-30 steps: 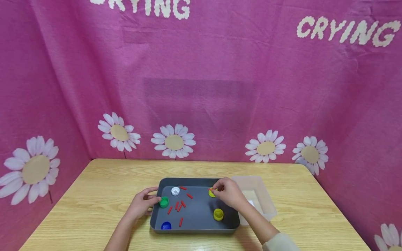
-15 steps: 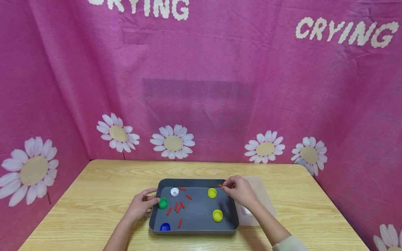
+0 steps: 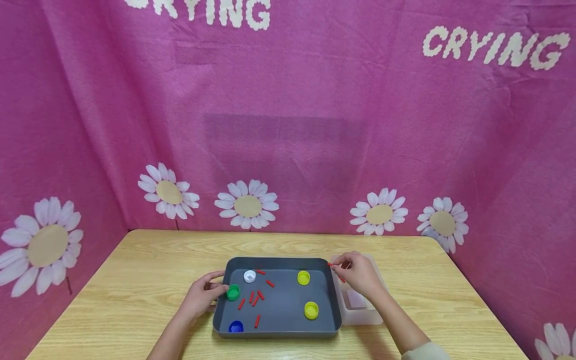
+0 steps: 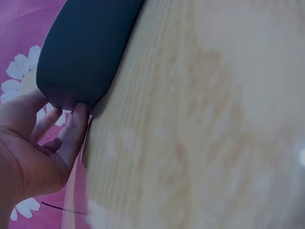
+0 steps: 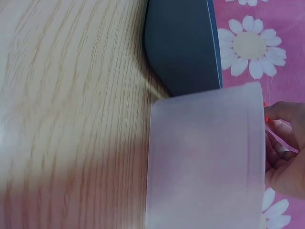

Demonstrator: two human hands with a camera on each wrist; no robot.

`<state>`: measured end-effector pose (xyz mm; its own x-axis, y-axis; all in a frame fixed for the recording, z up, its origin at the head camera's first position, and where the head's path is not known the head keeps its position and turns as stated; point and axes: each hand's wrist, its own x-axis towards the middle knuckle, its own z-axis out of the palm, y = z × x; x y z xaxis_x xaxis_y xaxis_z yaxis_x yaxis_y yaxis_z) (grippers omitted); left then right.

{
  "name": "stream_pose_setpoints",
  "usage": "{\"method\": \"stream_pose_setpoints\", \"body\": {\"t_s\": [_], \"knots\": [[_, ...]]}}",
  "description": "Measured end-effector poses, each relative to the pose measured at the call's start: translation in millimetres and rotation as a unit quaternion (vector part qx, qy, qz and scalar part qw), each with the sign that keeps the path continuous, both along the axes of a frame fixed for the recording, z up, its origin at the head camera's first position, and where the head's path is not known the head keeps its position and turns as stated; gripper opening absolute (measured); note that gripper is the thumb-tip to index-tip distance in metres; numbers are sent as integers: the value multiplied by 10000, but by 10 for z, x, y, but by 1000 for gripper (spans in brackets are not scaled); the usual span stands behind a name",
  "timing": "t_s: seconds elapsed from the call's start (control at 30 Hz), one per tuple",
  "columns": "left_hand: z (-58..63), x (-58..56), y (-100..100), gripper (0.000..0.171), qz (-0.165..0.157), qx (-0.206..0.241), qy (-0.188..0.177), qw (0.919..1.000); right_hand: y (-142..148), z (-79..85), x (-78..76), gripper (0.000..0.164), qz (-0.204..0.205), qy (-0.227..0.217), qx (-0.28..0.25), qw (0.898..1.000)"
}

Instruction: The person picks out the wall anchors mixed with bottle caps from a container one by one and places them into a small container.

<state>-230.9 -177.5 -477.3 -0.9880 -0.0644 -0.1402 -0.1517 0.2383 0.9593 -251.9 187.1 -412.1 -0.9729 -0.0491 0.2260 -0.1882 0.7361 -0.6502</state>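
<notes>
1. Head view: the right hand pinches a red stick between thumb and fingertips, by the far right corner of the tray, with the bin below.
2. A slack pinch on so thin a stick could let it slip, perhaps into the gap between tray and bin.
3. The left hand grips the tray's left wall, thumb just beside the green cap; a tug there could slide the tray.
4. Another red piece shows under the right hand; held or lying in the bin, I cannot tell.
5. Loose sticks lie towards the tray's left, among the white cap, far, and blue cap, near; two yellow caps sit right.
6. The raised walls could catch a low hand.
</notes>
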Motion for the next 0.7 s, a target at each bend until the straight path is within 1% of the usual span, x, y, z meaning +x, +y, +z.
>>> {"method": "stream_pose_setpoints", "body": {"t_s": [0.17,0.43,0.7], "knots": [[6,3,2,48,-20,-51,14,10000,109,-26,-12,5,-109,-49,-35,9999],[11,5,7,48,-75,-6,-7,10000,221,-100,-12,6,-305,-309,-110,9990],[12,7,-2,49,-155,69,-16,9999,271,-143,-14,6,-395,-193,-52,9990]]}}
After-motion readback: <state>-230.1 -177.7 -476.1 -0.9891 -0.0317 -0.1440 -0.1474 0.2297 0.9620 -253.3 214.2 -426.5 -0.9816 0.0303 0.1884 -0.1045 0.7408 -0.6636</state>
